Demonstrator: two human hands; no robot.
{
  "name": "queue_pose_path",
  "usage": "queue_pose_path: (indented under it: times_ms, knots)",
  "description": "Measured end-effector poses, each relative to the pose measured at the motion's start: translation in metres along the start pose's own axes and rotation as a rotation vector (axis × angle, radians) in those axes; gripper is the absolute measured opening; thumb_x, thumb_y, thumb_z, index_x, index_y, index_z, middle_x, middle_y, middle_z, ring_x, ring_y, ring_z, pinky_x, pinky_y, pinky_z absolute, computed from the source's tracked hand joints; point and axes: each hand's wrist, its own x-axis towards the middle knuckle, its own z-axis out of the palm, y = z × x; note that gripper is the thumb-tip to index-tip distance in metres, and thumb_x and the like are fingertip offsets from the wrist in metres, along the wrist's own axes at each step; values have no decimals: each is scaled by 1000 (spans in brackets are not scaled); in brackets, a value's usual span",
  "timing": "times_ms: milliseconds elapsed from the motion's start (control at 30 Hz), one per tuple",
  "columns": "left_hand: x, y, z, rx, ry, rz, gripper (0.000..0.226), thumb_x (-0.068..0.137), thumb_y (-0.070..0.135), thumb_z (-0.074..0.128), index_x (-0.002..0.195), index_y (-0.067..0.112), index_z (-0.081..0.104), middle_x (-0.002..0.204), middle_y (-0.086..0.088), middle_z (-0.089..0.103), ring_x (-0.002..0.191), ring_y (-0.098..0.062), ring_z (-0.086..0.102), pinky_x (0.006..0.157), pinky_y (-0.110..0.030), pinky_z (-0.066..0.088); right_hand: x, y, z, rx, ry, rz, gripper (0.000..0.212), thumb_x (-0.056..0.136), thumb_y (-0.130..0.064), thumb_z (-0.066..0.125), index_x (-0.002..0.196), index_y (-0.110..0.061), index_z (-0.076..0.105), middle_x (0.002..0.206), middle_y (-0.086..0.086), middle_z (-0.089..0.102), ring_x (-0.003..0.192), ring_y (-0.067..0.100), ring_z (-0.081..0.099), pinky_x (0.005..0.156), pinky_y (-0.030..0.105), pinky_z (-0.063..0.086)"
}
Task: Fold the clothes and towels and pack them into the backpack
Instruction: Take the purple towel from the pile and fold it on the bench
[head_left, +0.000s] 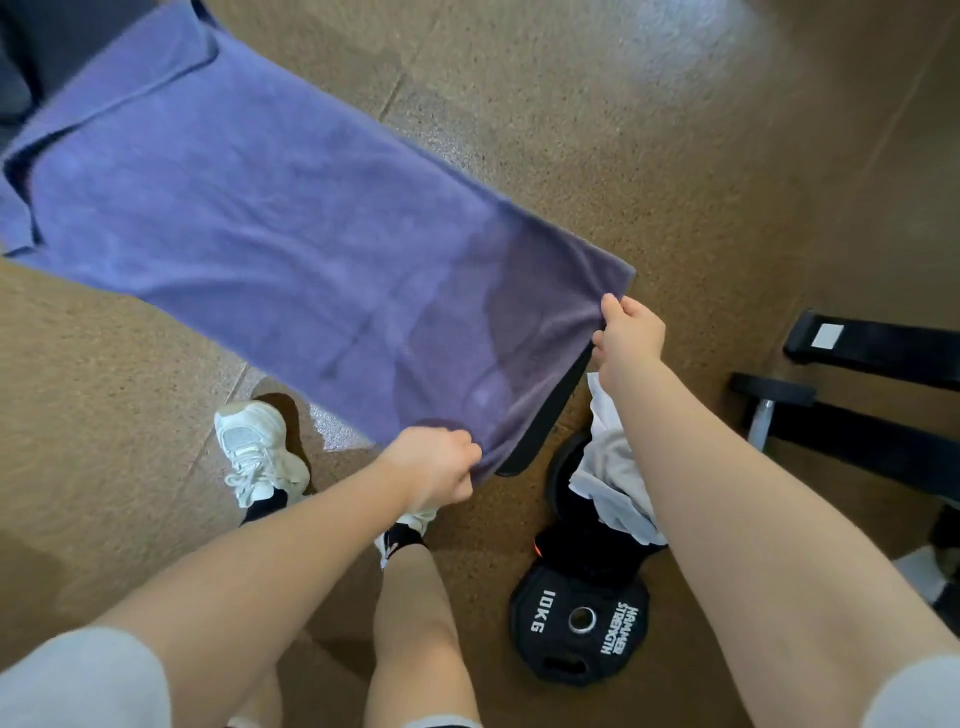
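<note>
Both hands pinch the purple towel's (291, 228) near corners, left hand (434, 467) at six o'clock, right hand (631, 332) at three. Stretched toward eleven o'clock, it hangs flat, probably for a clean fold.

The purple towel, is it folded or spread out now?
Spread out: the purple towel hangs open, near corners pinched by both hands.

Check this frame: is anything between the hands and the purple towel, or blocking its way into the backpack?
Nothing separates them: the left hand and right hand each pinch a near corner of the purple towel, which is spread out in the air. No backpack is clearly identifiable here, so the path to it cannot be judged.
</note>
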Motion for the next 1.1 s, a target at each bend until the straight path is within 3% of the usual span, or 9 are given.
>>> queue_pose_path:
  times_ms: [33,100,167,233,400,567,767,1000,1100]
  knots:
    - [-8,4,3,-60,-22,33,32,91,33,39,104,10,58,108,-10,58,103,-31,56,70,-31,37,0,1,-3,-45,18,-15,30,97,-18,47,118,0,57,77,8,57,58,15,51,67,36,55]
    - [-23,6,4,-193,-144,31,32,92,40,42,111,16,53,111,-4,56,104,-27,55,70,-30,35,-4,4,-8,-245,53,-67,32,97,-17,45,125,-2,50,100,13,60,72,23,60,78,38,54]
    - [-33,1,-6,-268,-215,-63,43,92,48,43,125,21,45,119,-1,53,109,-25,54,77,-34,41,-18,1,-8,-504,60,-123,43,99,-17,42,138,-2,34,134,19,42,109,33,54,98,38,43]
    - [-39,-20,-22,-365,-126,-185,37,94,40,44,122,16,49,120,-6,55,111,-28,53,84,-35,41,-41,-7,1,-620,-28,-257,42,99,-14,40,140,-4,33,141,16,31,119,32,46,99,34,36]
    - [-77,-103,-68,-535,159,-498,22,91,19,45,107,12,58,112,-12,64,105,-30,57,85,-34,43,-105,-44,65,-730,-364,-577,28,94,-13,49,120,-12,59,129,11,51,112,25,54,95,29,39]
    - [-116,-196,-109,-541,371,-716,27,94,17,43,115,6,55,118,-18,59,110,-32,54,85,-33,40,-146,-80,166,-747,-479,-723,30,96,-7,37,107,-11,63,116,15,57,90,20,54,79,26,37]
    - [-135,-296,-114,-599,521,-934,31,95,29,46,116,7,46,121,-16,48,107,-36,52,79,-44,43,-158,-96,286,-949,-506,-919,30,97,-9,37,116,-8,60,115,16,57,110,31,51,88,32,36]
    - [-119,-351,-97,-560,513,-926,34,92,28,53,115,6,45,121,-14,45,110,-34,47,76,-44,43,-146,-93,377,-1268,-422,-1302,26,93,-16,48,116,-11,58,116,13,51,103,35,48,70,41,42]
    - [-114,-357,-89,-620,591,-922,24,92,22,49,110,5,50,114,-14,49,106,-33,48,76,-42,41,-137,-90,394,-1426,-325,-1503,23,80,-17,64,100,-7,60,104,15,58,91,35,55,66,39,42]
